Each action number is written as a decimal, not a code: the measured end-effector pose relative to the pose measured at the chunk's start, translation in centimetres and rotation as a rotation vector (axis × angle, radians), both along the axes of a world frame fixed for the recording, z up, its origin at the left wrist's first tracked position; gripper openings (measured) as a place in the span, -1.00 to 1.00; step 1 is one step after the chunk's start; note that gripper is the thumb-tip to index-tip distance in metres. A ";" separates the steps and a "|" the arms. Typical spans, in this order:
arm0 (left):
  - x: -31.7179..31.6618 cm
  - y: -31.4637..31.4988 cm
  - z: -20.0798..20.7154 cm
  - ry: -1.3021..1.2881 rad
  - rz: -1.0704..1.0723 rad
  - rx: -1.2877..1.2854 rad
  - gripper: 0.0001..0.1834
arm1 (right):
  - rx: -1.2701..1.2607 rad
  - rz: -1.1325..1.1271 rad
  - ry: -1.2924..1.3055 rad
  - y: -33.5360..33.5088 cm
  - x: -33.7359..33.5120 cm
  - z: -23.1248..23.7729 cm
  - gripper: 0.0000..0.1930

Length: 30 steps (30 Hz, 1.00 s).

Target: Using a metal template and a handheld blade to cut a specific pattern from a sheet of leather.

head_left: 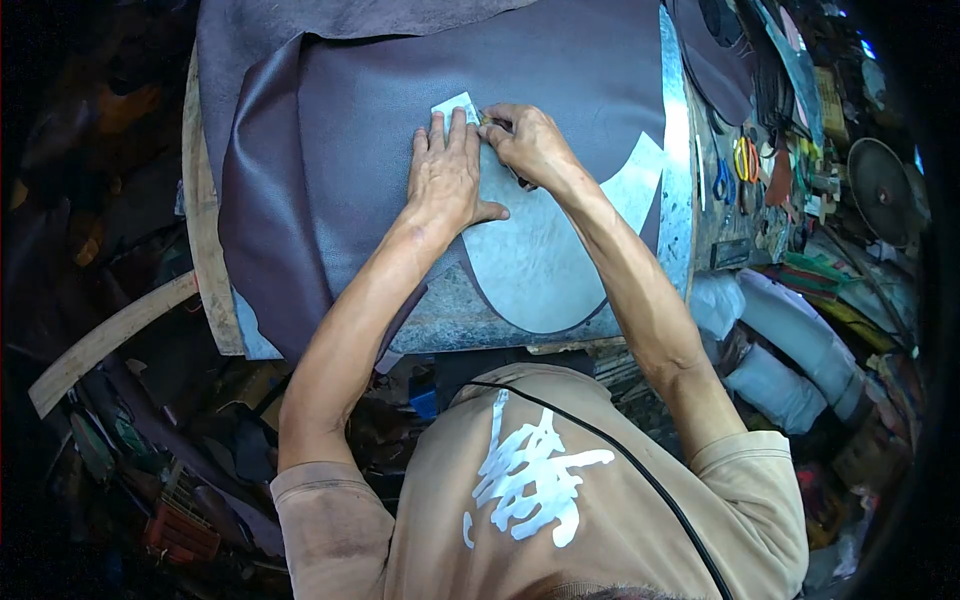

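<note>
Pale template [535,265] on leather [380,85]; L fingers [437,133] spread over it, R fingers [511,112] pinching tool [526,184]; red crate [182,530], contents unclear.

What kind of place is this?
Probably a leatherworking workshop: a dark brown leather-like sheet spread over a workbench, a pale flat piece under the left hand, and yellow-handled scissors off to the right.

Yellow-handled scissors [746,161] beside blue-handled scissors [724,180].

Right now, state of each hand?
Left hand: open, laid over the pale template.
Right hand: closed, holding a small tool, mostly hidden.
</note>
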<state>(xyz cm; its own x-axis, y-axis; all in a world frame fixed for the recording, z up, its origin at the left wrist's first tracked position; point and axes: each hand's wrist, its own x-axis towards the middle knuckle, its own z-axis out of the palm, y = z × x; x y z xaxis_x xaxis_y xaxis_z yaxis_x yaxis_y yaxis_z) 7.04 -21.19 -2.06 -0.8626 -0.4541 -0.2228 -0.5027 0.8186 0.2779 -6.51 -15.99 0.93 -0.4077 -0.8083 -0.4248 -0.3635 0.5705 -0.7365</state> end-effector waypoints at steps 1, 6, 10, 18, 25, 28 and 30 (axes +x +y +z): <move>0.0 0.0 0.0 -0.010 -0.004 -0.001 0.32 | -0.014 0.002 0.014 0.4 0.1 0.1 -0.62; 0.2 0.0 -0.2 -0.020 -0.004 -0.007 0.32 | 0.056 0.055 0.038 2.5 0.7 0.8 -0.64; 0.0 0.1 0.0 -0.020 0.009 -0.028 0.31 | -0.008 0.139 0.113 4.9 0.2 0.3 -0.65; -0.1 0.2 0.5 -0.074 0.029 -0.038 0.30 | 0.114 0.301 0.208 8.6 -2.4 0.8 -0.67; -1.0 2.0 2.0 -0.137 -0.005 -0.166 0.02 | 0.107 0.398 0.303 11.0 -4.7 1.0 -0.71; -1.2 6.3 1.9 -0.191 -0.081 -0.230 -0.46 | 0.106 0.407 0.265 11.0 -5.0 0.7 -0.70; -1.4 10.3 1.2 -0.103 -0.071 -0.261 -0.78 | 0.088 0.416 0.264 11.1 -5.2 0.5 -0.70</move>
<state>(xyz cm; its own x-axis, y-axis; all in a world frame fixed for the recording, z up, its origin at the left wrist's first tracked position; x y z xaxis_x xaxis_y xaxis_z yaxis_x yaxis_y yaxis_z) 5.63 -10.86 -0.90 -0.8733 -0.4469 -0.1942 -0.4562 0.8899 0.0037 -11.67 -4.89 1.42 -0.1606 -0.8912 -0.4243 -0.7409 0.3929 -0.5447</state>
